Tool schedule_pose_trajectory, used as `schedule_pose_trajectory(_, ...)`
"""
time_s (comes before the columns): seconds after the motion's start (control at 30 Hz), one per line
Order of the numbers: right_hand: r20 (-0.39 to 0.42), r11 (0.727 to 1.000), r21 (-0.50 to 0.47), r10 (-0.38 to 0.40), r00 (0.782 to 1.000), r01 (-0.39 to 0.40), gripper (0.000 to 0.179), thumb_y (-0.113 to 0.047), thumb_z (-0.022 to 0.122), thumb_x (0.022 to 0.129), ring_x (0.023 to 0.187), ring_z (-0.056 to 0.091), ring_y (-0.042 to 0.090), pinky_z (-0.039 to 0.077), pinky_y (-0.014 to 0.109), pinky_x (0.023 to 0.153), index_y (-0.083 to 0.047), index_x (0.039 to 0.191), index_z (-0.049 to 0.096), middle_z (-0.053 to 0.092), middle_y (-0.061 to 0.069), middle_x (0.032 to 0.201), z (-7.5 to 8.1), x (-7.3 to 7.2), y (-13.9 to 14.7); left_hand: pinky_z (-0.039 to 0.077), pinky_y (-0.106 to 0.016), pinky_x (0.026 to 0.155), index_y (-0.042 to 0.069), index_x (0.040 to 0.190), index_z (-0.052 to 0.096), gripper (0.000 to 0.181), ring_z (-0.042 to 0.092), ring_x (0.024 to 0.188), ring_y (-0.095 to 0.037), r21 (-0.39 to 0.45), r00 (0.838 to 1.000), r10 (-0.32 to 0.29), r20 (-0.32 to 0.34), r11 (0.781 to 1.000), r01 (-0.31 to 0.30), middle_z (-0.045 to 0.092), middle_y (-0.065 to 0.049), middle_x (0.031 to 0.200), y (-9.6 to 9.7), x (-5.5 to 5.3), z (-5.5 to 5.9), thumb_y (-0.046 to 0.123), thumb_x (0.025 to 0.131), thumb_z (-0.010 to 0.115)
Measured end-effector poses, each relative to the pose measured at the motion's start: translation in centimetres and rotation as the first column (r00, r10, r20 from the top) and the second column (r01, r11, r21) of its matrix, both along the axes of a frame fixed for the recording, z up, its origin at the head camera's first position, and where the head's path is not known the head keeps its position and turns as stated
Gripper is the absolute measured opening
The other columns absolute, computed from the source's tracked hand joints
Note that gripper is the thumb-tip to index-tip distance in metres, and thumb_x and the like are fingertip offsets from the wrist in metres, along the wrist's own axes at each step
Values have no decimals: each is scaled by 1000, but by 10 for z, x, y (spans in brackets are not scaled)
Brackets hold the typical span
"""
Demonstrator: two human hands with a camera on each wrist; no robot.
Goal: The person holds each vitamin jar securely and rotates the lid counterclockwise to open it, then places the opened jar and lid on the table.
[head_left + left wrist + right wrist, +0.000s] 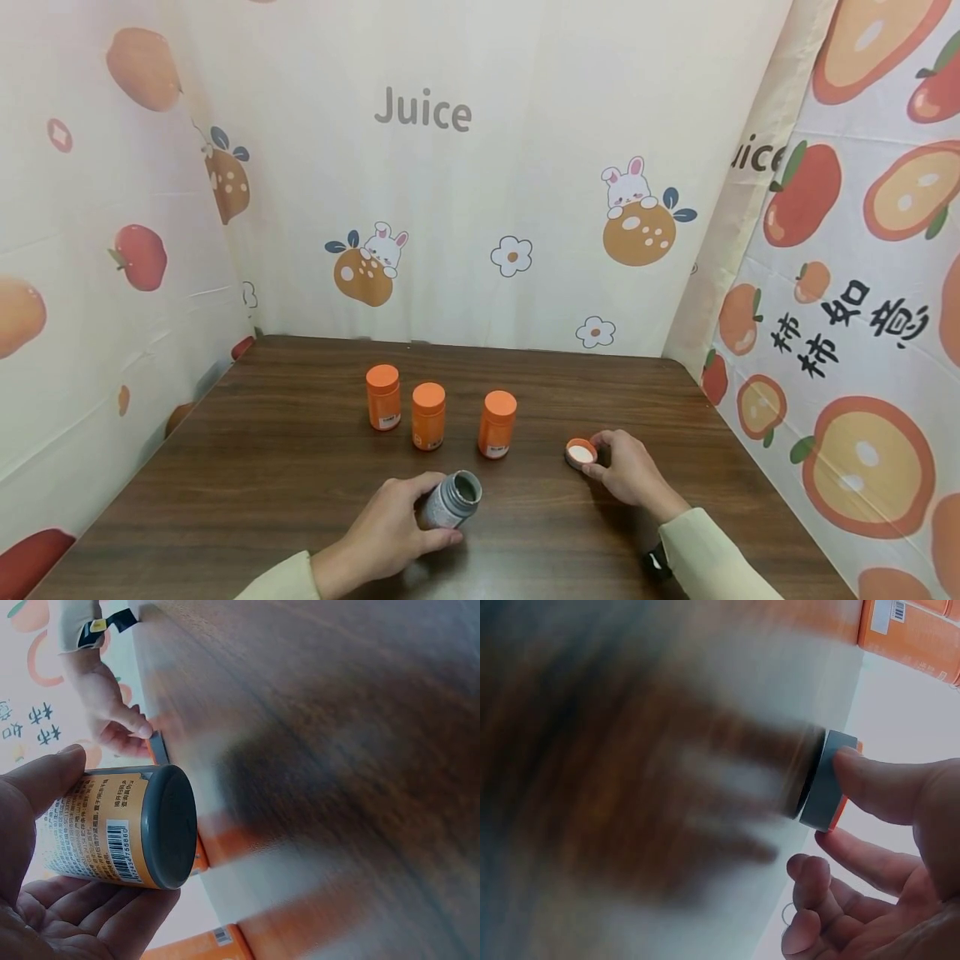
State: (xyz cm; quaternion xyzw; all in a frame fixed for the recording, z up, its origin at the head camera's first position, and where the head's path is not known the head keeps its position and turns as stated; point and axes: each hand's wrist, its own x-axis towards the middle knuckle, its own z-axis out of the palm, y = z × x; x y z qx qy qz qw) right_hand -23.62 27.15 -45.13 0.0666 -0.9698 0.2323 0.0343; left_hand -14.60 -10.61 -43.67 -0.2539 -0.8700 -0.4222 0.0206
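Observation:
My left hand (384, 527) grips a small uncapped jar (442, 507), its threaded mouth tilted up and to the right. In the left wrist view the jar (109, 832) shows a grey base and an orange label with a barcode. Thumb on one side and fingers on the other hold it above the table. Farther right, my right hand (628, 471) pinches a round lid (581, 454) by its edge. White inside and orange-rimmed, the lid lies inside up at the tabletop. From the right wrist, its grey side (826, 780) shows between thumb and forefinger.
Three capped orange jars stand behind my hands: one at left (383, 398), one in the middle (428, 417) and one nearer the lid (497, 425). The brown wooden table (300, 400) ends at fruit-printed curtains (480, 192) at the back and both sides.

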Motion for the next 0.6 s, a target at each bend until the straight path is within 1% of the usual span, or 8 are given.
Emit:
schedule_pose_trajectory(0.1,14,1000,6,-6,1000,6,43,-19,89,81,108,62,31,50,54,92,-1,115,69,65,11,111,0,0,0,54,-28,80,20,122,69,51,64,92,-3,-9,1000,4,21,1000,-4,71,13,107,-1,0,1,37,78,90)
schedule_pose_trajectory(0.23,13,1000,9,-5,1000,5,47,-21,90,80,107,62,31,50,54,91,-2,116,68,65,11,111,1,2,0,54,-29,81,19,122,69,52,64,93,-3,-1,1000,10,18,1000,-10,71,11,108,-3,1,2,36,78,90)
schedule_pose_trajectory(0.3,1,1000,13,0,1000,0,49,-22,90,80,106,63,30,50,53,90,-1,118,68,65,11,111,3,3,0,55,-30,80,19,121,69,51,65,93,-4,4,1000,18,1,1000,-18,72,11,107,-4,0,1,36,78,91)
schedule_pose_trajectory(0.4,-17,1000,20,5,1000,-5,52,-24,89,81,105,62,30,50,53,89,-1,121,67,65,12,112,6,6,-1,55,-31,81,18,120,69,51,65,92,-5,9,999,41,-12,999,-40,72,11,107,-6,0,1,35,78,91)
schedule_pose_trajectory(0.6,-57,1000,27,3,998,-2,54,-27,87,83,107,63,32,49,53,91,0,124,65,65,14,117,13,13,-5,56,-34,81,16,121,68,53,66,93,-7,10,995,94,-10,996,-94,73,8,108,-10,-2,2,34,78,91)
